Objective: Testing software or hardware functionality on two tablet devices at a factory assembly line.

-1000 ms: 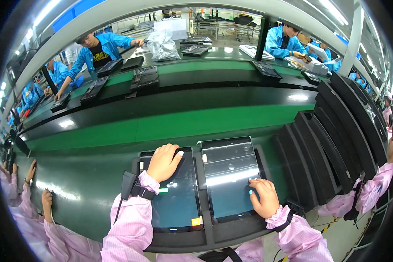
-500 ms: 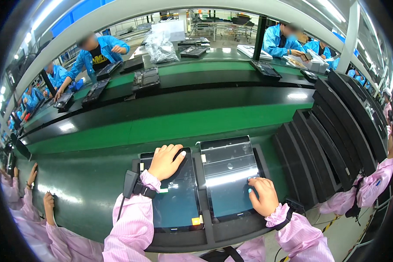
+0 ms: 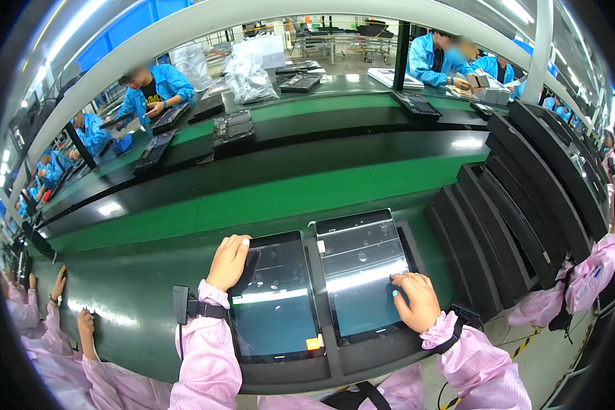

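Note:
Two dark tablet-like screens lie side by side in a black foam tray (image 3: 333, 362) in front of me. My left hand (image 3: 229, 263) is at the upper left edge of the left screen (image 3: 275, 301), fingers close together and bent over its border; the thumb is hidden. An orange sticker (image 3: 312, 344) sits at that screen's lower right corner. Over the right side of the right screen (image 3: 362, 280) rests my right hand (image 3: 417, 301), its fingers bent with the tips on the glass and the thumb apart. Both wrists wear black straps.
Black foam trays (image 3: 506, 225) stand stacked at the right. Beyond the green bench (image 3: 253, 198), a conveyor carries opened tablet-like devices (image 3: 233, 128). Co-workers in blue jackets (image 3: 160, 89) sit across. At the left, a neighbour's hands (image 3: 86, 324) rest on the bench.
My left hand has slid from the top of the left screen's glass to its upper left edge. The right hand stays nearly in place. A blue-jacketed co-worker has drawn an arm back.

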A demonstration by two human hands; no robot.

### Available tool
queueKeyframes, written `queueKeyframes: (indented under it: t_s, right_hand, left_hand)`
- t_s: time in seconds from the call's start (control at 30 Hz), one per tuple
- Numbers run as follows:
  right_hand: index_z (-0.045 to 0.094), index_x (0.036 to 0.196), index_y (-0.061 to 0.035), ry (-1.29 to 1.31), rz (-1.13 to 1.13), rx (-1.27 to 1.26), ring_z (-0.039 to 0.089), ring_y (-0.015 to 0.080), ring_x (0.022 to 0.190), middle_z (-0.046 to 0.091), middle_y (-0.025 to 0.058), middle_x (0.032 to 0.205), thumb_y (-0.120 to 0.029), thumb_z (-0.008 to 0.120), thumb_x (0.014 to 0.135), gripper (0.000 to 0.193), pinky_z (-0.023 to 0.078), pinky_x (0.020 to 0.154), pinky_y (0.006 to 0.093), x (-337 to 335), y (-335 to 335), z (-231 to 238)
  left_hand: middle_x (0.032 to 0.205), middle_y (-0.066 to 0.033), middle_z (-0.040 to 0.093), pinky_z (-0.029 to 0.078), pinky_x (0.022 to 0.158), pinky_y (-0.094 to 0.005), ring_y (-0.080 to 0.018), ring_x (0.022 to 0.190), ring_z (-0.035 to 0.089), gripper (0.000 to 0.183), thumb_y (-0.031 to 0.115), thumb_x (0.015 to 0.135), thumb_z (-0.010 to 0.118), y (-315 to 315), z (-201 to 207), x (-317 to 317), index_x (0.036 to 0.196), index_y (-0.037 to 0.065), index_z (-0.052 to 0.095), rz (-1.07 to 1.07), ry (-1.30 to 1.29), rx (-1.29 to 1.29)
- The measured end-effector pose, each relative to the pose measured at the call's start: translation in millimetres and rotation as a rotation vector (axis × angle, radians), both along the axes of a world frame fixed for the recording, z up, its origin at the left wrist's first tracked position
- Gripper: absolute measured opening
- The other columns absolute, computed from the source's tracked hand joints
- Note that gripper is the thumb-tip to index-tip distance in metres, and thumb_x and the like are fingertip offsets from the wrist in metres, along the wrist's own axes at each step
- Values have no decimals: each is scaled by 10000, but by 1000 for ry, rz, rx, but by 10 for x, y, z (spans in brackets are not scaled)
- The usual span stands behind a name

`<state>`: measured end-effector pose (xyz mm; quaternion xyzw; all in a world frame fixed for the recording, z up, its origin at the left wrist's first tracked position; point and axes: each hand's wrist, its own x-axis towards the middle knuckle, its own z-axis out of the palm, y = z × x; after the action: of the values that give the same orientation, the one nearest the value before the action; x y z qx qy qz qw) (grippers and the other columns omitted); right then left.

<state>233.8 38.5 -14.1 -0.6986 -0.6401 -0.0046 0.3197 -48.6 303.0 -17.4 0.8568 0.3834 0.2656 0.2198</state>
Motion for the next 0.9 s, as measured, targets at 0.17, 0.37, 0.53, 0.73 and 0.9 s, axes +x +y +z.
queueKeyframes:
  t_s: [0.17,0.37,0.53,0.73,0.9]
  right_hand:
    - [549,930,-28,16,-14,-4,540,280,987,607,105,988,-35,551,715,216,371,887,400,25,-14,-21]
    - [537,953,-34,-17,8,11,534,285,972,595,106,963,-61,543,729,226,368,875,416,13,2,2]
    - [536,958,-31,-3,6,9,532,294,968,592,111,957,-66,542,732,228,365,880,416,33,-11,-9]
    - [534,962,-32,-3,18,9,529,296,971,590,114,967,-69,541,735,230,360,885,418,29,-3,3]
    - [530,964,-34,-4,26,12,528,289,976,588,116,984,-70,537,741,227,357,888,419,42,-20,4]
  left_hand:
    - [1334,-196,337,129,1032,-534,-320,1270,274,585,389,827,505,-255,-30,15,1292,60,374,5,231,156]
    - [1424,-198,144,71,1013,-596,-358,1326,119,871,448,686,641,-738,132,18,1382,123,228,-86,425,203]
    - [1422,-184,158,60,1029,-564,-359,1324,124,861,409,704,618,-718,144,-30,1383,81,201,-102,250,170]
    - [1412,-194,174,68,1028,-557,-375,1315,130,817,373,723,598,-800,33,-40,1376,67,212,-62,279,198]
    - [1405,-189,189,76,1042,-518,-368,1314,143,816,311,720,599,-806,27,-2,1372,35,191,-11,317,265]
